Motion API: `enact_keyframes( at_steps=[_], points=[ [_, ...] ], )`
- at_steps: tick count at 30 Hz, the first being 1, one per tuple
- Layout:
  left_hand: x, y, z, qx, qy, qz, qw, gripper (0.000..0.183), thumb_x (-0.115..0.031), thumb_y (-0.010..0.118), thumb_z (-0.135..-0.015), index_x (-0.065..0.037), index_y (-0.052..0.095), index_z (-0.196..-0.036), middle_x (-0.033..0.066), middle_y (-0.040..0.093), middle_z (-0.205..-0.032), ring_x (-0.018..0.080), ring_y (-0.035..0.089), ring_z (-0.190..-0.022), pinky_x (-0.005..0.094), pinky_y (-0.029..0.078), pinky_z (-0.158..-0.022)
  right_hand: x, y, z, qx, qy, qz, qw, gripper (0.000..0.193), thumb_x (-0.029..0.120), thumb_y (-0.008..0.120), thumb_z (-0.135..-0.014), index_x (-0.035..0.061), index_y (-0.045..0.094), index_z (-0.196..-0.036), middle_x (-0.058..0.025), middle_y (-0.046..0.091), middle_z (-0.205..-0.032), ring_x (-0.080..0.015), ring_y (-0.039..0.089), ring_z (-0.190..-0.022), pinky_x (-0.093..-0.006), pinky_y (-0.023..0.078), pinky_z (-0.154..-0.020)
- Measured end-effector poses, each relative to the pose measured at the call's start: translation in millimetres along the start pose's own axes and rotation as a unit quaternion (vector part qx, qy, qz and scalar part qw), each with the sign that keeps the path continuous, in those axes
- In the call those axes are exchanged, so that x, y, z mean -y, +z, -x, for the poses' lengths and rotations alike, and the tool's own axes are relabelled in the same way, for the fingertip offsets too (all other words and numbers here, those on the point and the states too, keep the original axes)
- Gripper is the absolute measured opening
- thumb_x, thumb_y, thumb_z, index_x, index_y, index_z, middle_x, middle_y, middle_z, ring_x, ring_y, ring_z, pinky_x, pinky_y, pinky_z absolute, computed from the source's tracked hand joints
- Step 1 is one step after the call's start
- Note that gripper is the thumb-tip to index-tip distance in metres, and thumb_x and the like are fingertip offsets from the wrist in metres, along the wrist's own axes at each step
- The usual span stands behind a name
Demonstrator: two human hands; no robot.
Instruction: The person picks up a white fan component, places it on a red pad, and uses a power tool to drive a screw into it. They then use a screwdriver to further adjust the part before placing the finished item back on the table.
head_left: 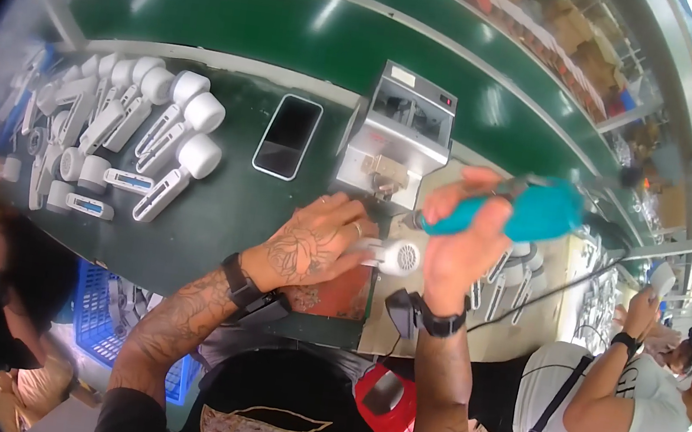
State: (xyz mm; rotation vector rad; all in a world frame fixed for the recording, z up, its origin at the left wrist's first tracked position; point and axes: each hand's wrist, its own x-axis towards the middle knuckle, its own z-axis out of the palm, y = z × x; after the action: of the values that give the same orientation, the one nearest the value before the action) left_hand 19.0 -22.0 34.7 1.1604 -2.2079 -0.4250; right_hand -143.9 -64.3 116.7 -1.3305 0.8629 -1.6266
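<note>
My left hand [314,242] is closed on a white handheld device [400,258] with a round, grilled head, which lies over a reddish-brown mat [335,295]. The fingers cover most of its handle. In my right hand [462,253] is a teal electric screwdriver [525,215], held almost level and blurred by motion. Its tip points left, above the device's head and near the front of a grey metal screw feeder [406,128]. The tip is apart from the device. Whether a screw sits on it is too small to tell.
Several white devices [162,183] with open slotted handles lie at the left. A phone [288,137] lies beside the feeder. More white parts [517,278] lie at the right, under the black cable [550,294]. A blue basket [93,314] stands below the left edge. A co-worker [600,407] is at the right.
</note>
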Motion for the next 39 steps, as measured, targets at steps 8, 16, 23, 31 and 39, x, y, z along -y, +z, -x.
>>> enact_keyframes(
  at_steps=[8, 16, 23, 31, 39],
  points=[
    [0, 4, 18, -0.019, 0.006, 0.049, 0.999, 0.045, -0.034, 0.075, -0.082, -0.013, 0.063, -0.121, 0.0056, 0.060, -0.111, 0.0271, 0.056, -0.102, 0.0424, 0.044, -0.092, -43, 27, -17, 0.071, -0.052, 0.054, 0.995, 0.031, 0.033, 0.053, -0.103, 0.0013, 0.053, -0.100, -0.0055, 0.056, -0.068, -0.0152, 0.055, -0.058, -0.0283, 0.045, -0.053],
    [6, 3, 15, 0.017, -0.006, 0.080, 0.997, 0.044, -0.036, 0.070, -0.086, -0.010, 0.061, -0.120, 0.0082, 0.059, -0.111, 0.0286, 0.055, -0.106, 0.0455, 0.043, -0.095, -42, 22, -9, 0.115, -0.002, 0.072, 0.991, 0.027, 0.028, 0.053, -0.103, 0.0010, 0.055, -0.101, -0.0055, 0.057, -0.069, -0.0132, 0.054, -0.058, -0.0269, 0.044, -0.054],
    [5, 4, 11, -0.008, -0.001, 0.063, 0.998, 0.041, -0.033, 0.074, -0.083, -0.011, 0.064, -0.116, 0.0066, 0.061, -0.108, 0.0270, 0.056, -0.101, 0.0421, 0.044, -0.091, -20, -11, 27, 0.083, -0.002, 0.037, 0.996, 0.052, 0.047, 0.056, -0.100, -0.0029, 0.051, -0.110, -0.0075, 0.055, -0.068, -0.0174, 0.054, -0.061, -0.0307, 0.045, -0.058],
    [4, 5, 16, -0.025, -0.011, 0.062, 0.998, 0.039, -0.033, 0.076, -0.082, -0.012, 0.065, -0.113, 0.0048, 0.062, -0.110, 0.0267, 0.058, -0.099, 0.0423, 0.045, -0.090, -31, -15, 33, 0.076, 0.031, 0.036, 0.996, 0.054, 0.051, 0.058, -0.098, -0.0023, 0.049, -0.106, -0.0082, 0.052, -0.068, -0.0185, 0.052, -0.060, -0.0319, 0.044, -0.056],
    [1, 3, 12, -0.021, -0.014, 0.044, 0.999, 0.039, -0.035, 0.075, -0.083, -0.011, 0.065, -0.113, 0.0057, 0.061, -0.110, 0.0289, 0.057, -0.100, 0.0451, 0.045, -0.091, -40, -12, 37, 0.092, 0.024, -0.001, 0.995, 0.044, 0.044, 0.059, -0.099, 0.0024, 0.047, -0.094, -0.0076, 0.050, -0.067, -0.0173, 0.050, -0.058, -0.0327, 0.044, -0.054]
  ],
)
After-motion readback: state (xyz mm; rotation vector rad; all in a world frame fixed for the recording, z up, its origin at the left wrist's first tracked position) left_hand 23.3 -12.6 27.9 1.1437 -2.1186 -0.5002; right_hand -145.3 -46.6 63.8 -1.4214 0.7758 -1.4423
